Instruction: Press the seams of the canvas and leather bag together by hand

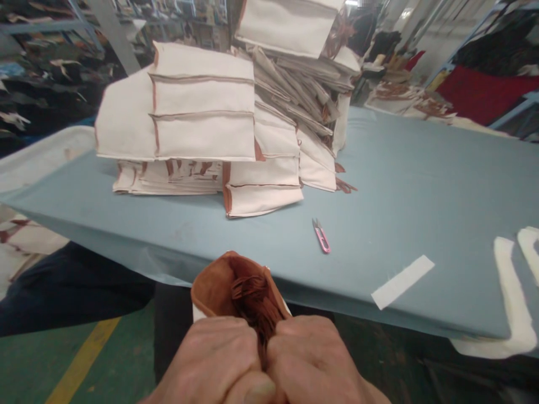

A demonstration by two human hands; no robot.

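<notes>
Your left hand (214, 356) and right hand (314, 356) had fingers clenched on the near rim of the brown-lined white fabric pouch (213, 286), at the 6 o'clock edge of the blue-clothed table (400, 213). Looked light, soft; rim probably gripped best, clear of the thin brown strips (252, 292).

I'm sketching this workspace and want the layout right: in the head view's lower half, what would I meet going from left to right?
Yellow floor stripe → brown-lined bag → pink snips → straight white strip → bent cream strip.
</notes>
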